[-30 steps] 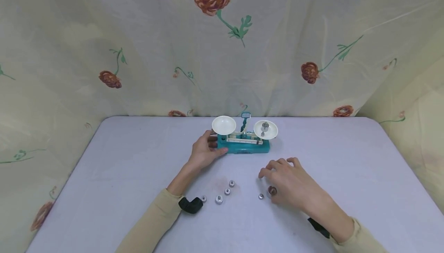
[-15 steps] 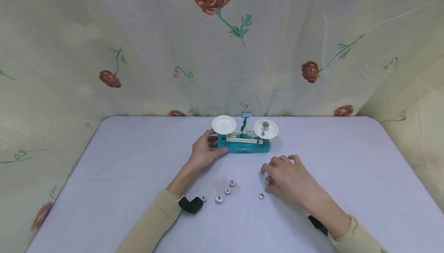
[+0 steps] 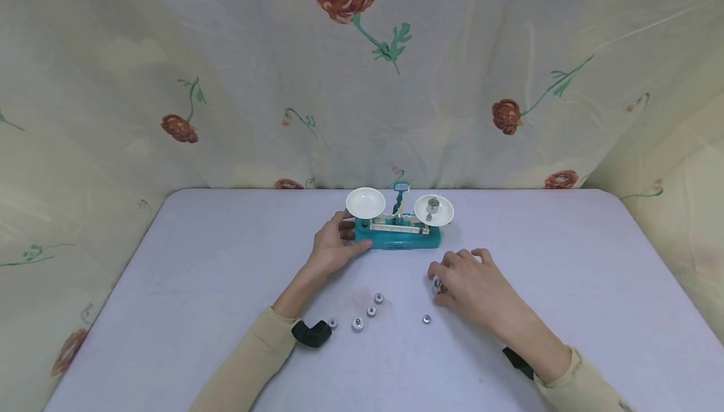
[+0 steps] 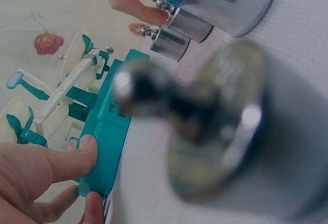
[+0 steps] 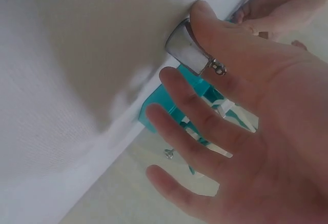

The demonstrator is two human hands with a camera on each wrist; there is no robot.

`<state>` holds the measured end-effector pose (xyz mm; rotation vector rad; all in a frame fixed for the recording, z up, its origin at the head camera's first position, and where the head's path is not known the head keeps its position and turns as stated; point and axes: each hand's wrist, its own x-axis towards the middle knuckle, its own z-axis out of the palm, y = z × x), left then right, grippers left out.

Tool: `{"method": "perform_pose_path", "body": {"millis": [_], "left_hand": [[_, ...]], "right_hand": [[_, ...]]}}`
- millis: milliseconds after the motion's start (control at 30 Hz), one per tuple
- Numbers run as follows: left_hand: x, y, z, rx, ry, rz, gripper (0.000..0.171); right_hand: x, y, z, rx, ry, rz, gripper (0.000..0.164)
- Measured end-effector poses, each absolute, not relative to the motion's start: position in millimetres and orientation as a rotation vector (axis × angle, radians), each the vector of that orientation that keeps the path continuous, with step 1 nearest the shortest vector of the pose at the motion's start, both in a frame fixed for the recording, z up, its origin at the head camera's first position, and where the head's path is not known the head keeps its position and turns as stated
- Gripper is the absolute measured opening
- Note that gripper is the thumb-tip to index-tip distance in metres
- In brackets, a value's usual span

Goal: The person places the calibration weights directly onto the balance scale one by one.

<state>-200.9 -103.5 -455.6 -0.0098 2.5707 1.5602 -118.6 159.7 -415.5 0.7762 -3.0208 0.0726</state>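
A teal balance scale with two white pans stands near the table's far edge. My left hand grips the left end of its base, thumb on the front face in the left wrist view. The left pan holds nothing; on the right pan sit a larger metal weight and a tiny one. In front of the scale's right end, my right hand pinches a shiny cylindrical weight between thumb and index finger. The weight's knob points toward the palm, and the other fingers are spread.
Several knobbed metal weights, among them a larger one, stand on the table beside the left wrist. A small weight stands left of the right hand. Behind the table hangs a flowered curtain.
My right hand has closed on the weight and shifted it slightly away from me, toward the scale. The left hand and the scale have stayed in place.
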Motion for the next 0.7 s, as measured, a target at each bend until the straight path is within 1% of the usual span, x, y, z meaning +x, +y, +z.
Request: {"method": "perform_pose_path", "body": {"millis": [300, 533, 700], "left_hand": [[-202.0, -103.5, -456.7, -0.007, 2.579, 1.555, 0.069], [-201.9, -103.9, -457.1, 0.005, 2.578, 1.557, 0.068], [-201.6, -104.9, -457.1, 0.014, 2.574, 1.562, 0.068]], "right_hand": [[-120.8, 160.0, -417.9, 0.791, -2.99, 0.048, 0.031], [-121.5, 159.6, -418.3, 0.794, -2.981, 0.005, 0.025], [-121.6, 159.7, -417.8, 0.79, -2.988, -0.015, 0.024]]}}
